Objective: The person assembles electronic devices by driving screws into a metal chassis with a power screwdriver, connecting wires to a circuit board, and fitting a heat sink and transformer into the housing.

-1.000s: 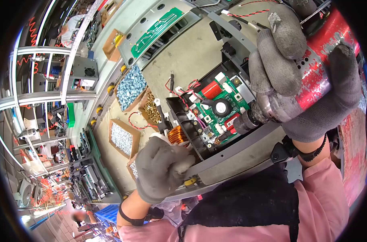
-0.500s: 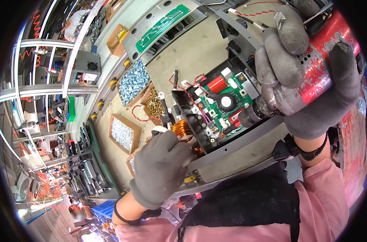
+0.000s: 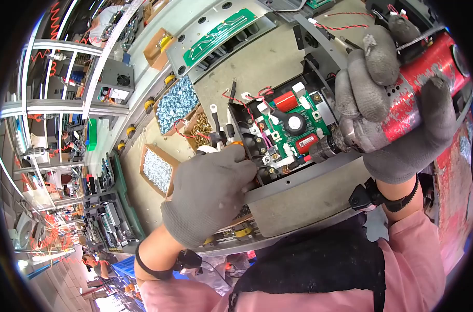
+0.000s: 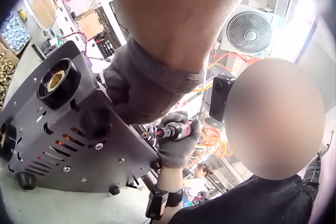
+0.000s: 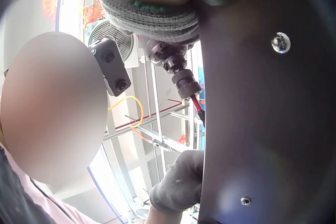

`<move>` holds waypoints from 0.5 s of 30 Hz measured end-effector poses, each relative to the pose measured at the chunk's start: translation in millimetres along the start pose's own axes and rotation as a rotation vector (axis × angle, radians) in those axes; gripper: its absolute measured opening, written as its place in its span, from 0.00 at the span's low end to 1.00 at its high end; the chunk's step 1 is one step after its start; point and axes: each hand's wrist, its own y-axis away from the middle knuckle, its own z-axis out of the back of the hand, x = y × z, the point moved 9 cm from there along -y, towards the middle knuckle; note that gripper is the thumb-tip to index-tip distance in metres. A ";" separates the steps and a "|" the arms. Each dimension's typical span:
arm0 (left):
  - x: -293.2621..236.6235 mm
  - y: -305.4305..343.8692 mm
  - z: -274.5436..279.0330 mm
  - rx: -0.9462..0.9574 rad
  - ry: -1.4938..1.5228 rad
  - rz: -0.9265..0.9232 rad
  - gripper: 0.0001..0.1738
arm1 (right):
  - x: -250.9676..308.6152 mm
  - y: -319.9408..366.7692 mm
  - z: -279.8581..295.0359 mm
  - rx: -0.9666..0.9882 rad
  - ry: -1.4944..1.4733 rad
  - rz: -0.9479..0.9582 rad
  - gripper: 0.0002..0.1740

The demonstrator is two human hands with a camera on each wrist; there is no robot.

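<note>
My gloved right hand (image 3: 382,88) grips a worn red power screwdriver (image 3: 408,112). Its knurled black chuck (image 3: 323,149) points left, with a red-collared bit over the near edge of a green circuit board (image 3: 310,117). The board sits in a black metal housing (image 3: 278,184). My gloved left hand (image 3: 210,184) lies with bent fingers over the housing's left end, covering most of an orange copper coil (image 3: 237,143). Its fingertips are hidden, so I cannot tell what they hold. In the left wrist view, that hand (image 4: 142,85) is at the edge of the housing's vented panel (image 4: 79,145).
Beyond the left hand stand cardboard boxes of blue-silver screws (image 3: 176,104), brass parts (image 3: 201,129) and silver screws (image 3: 157,170). Black cables with a ring terminal (image 3: 213,109) rise beside the housing. Another unit with a green board (image 3: 219,37) lies at the back.
My left hand has moved up and further over the housing's end, covering the coil. The right hand keeps its grip on the screwdriver. The housing appears slightly higher and further right in view.
</note>
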 end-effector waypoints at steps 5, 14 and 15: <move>1.7 3.8 -4.2 -0.005 0.056 -0.082 0.06 | -5.1 0.6 -22.6 0.036 0.099 -0.013 0.33; 8.4 11.3 -8.3 -0.100 0.136 -0.149 0.07 | -40.4 11.0 -67.3 0.206 0.502 -0.044 0.30; 8.8 11.9 -7.6 -0.118 0.144 -0.162 0.07 | -39.6 10.4 -75.3 0.216 0.523 -0.041 0.30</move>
